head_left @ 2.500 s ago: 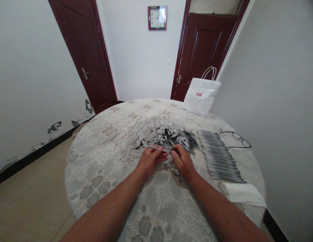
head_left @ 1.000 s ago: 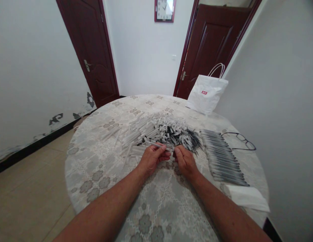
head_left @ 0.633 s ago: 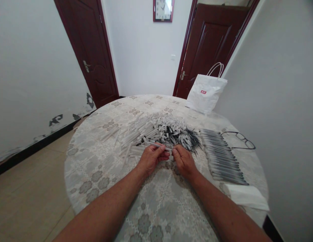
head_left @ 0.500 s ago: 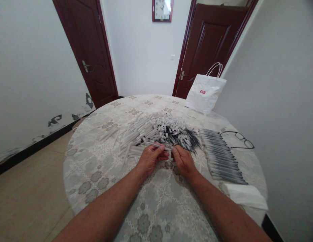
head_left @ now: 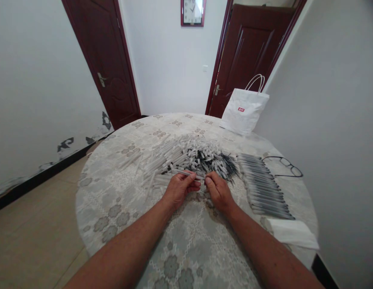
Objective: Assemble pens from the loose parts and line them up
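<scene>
My left hand [head_left: 179, 190] pinches a thin white pen barrel [head_left: 186, 174] that lies almost level, just in front of a big heap of white barrels and black refills [head_left: 189, 158] on the round table [head_left: 120, 200]. Close beside it on the right, my right hand [head_left: 218, 192] has its fingertips pressed together at the barrel's right end; what they pinch there is too small to make out. A neat row of finished grey pens [head_left: 263, 184] lies to the right of my right hand.
A white paper bag [head_left: 243, 110] stands at the table's far right edge. Glasses [head_left: 284, 166] lie beyond the pen row, and a folded white paper [head_left: 290, 237] sits at the near right edge. Two dark doors and a wall clock [head_left: 192, 12] are behind.
Both hands stay together at the heap's front edge, holding the barrel; only small finger movements show. The view has tilted down slightly since the earliest frame.
</scene>
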{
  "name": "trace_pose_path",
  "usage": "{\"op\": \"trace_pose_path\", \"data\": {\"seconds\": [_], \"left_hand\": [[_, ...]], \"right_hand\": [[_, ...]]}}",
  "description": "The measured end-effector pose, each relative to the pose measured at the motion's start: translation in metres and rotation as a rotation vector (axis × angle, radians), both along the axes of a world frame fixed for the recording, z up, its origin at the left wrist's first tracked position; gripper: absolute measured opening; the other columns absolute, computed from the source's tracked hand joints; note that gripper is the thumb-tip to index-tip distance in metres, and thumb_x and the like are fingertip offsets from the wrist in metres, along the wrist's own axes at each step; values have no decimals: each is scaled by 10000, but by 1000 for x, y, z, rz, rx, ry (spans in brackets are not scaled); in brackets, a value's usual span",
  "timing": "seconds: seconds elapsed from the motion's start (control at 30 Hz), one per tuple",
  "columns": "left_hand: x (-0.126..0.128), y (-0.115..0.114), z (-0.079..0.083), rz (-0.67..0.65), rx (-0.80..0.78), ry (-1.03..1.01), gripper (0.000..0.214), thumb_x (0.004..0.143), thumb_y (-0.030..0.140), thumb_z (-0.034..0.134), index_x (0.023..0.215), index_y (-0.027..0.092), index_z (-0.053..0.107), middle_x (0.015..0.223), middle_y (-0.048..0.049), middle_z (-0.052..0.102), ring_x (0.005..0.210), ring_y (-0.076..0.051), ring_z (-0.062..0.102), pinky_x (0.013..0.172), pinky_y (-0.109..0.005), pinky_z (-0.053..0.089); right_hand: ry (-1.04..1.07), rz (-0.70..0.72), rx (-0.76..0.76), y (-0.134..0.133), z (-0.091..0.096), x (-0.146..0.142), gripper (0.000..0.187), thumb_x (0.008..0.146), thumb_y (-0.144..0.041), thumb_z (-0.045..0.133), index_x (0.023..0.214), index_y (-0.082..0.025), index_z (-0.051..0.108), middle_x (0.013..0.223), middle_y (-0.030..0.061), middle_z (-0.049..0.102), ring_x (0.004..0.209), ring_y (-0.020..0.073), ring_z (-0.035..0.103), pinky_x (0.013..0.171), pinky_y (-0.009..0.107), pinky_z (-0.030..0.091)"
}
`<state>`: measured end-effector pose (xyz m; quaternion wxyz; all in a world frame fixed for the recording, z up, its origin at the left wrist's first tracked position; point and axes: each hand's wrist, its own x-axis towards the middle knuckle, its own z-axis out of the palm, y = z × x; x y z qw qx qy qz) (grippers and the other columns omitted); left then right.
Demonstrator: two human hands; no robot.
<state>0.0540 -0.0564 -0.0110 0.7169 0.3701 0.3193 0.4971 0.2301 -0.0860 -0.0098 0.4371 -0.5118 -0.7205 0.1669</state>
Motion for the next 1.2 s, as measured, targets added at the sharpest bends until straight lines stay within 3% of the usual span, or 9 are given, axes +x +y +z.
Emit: {"op": "trace_pose_path", "data": {"seconds": [0.1, 0.5, 0.7, 0.8, 1.07, 1.2], "left_hand": [[0, 0, 1, 1, 5, -3, 353, 728, 367, 836, 926, 141, 651, 805, -54, 719, 696, -170, 706, 668, -316, 607], [1, 0, -2, -16, 11, -12, 354, 737, 360, 828, 938, 133, 645, 827, -58, 708, 700, -162, 698, 670, -317, 609], [1, -1, -2, -26, 27, 0, 357, 729, 373, 829, 931, 135, 655, 834, -66, 713, 678, -153, 690, 678, -316, 602], [1, -2, -1, -20, 45, 15, 365, 723, 401, 827, 908, 133, 662, 832, -71, 714, 675, -154, 683, 686, -325, 600], [-3, -2, 0, 1, 171, 236, 389, 750, 469, 772, 916, 134, 668, 757, -59, 702, 641, -160, 672, 666, -306, 578], [-3, -6, 11, -39, 254, 380, 334, 801, 459, 700, 898, 140, 684, 757, -51, 700, 640, -162, 668, 645, -285, 551]], "right_hand": [[-17, 5, 42, -1, 3, 0, 184, 984, -346, 458, 926, -206, 562, 780, 0, 579, 714, 162, 545, 677, 270, 396], [-39, -17, -16, -4, 1, -2, 318, 1031, -366, 358, 782, -224, 496, 688, -10, 544, 670, 161, 531, 647, 271, 386], [-49, -10, 36, -3, 3, -2, 185, 980, -369, 485, 966, -206, 570, 782, 0, 602, 700, 157, 571, 665, 261, 412], [-80, -13, 41, -2, 2, -2, 192, 983, -361, 488, 959, -206, 598, 800, 10, 630, 714, 162, 592, 676, 264, 423], [-161, 52, 134, 1, -3, 2, 191, 985, -337, 485, 986, -204, 621, 854, 46, 670, 763, 183, 630, 733, 286, 471], [-178, 101, 191, 2, -6, 3, 217, 984, -308, 467, 1057, -194, 637, 948, 79, 701, 866, 207, 662, 811, 312, 496]]}}
